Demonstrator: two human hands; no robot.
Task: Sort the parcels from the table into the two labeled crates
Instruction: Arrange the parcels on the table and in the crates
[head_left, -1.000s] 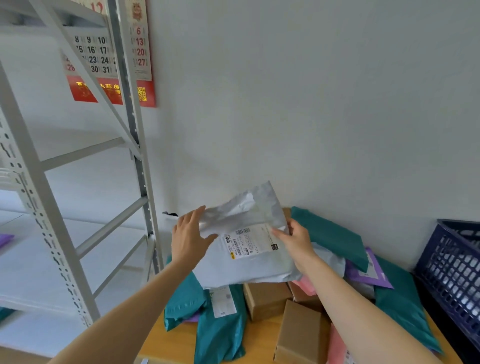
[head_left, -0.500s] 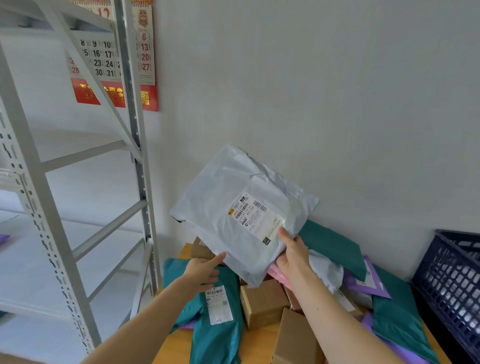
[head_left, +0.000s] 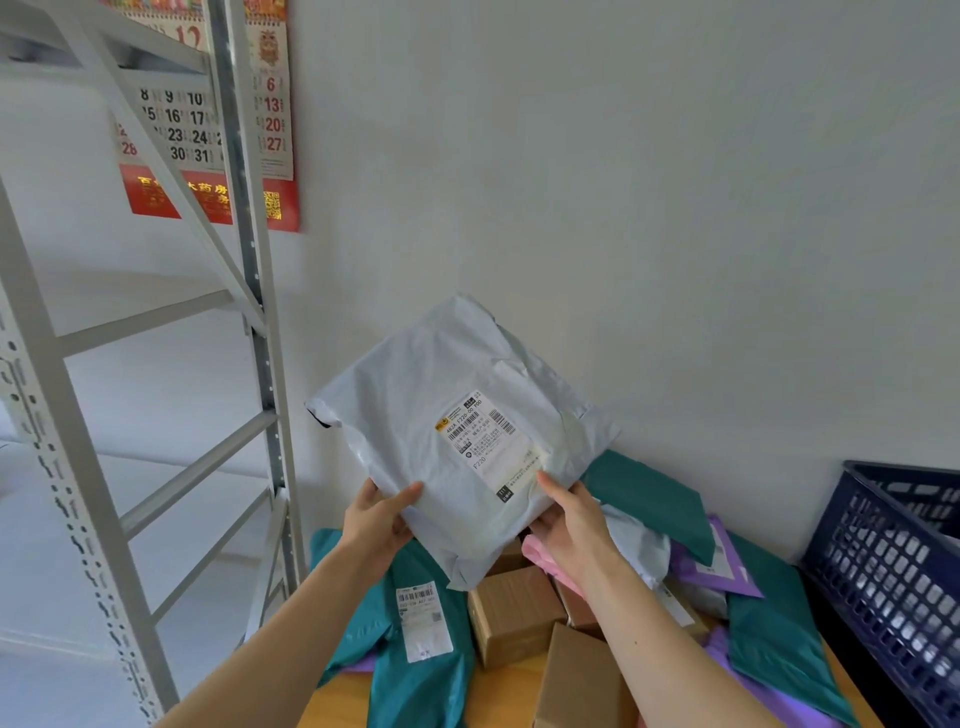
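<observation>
A grey plastic mailer with a white shipping label is held up above the table, tilted, its label facing me. My left hand grips its lower left edge, thumb on the front. My right hand holds its lower right edge, thumb on the label's corner. Below lies a pile of parcels: a teal mailer with a label, brown cardboard boxes, a pink mailer, purple mailers and more teal mailers. A dark blue crate stands at the right edge.
A grey metal shelving rack stands to the left of the wooden table. A red wall calendar hangs behind it. The white wall is close behind the pile.
The grey mailer was lifted off the pile and turned label-up. My left hand let go of its top, dropped, and now grips its lower left edge.
</observation>
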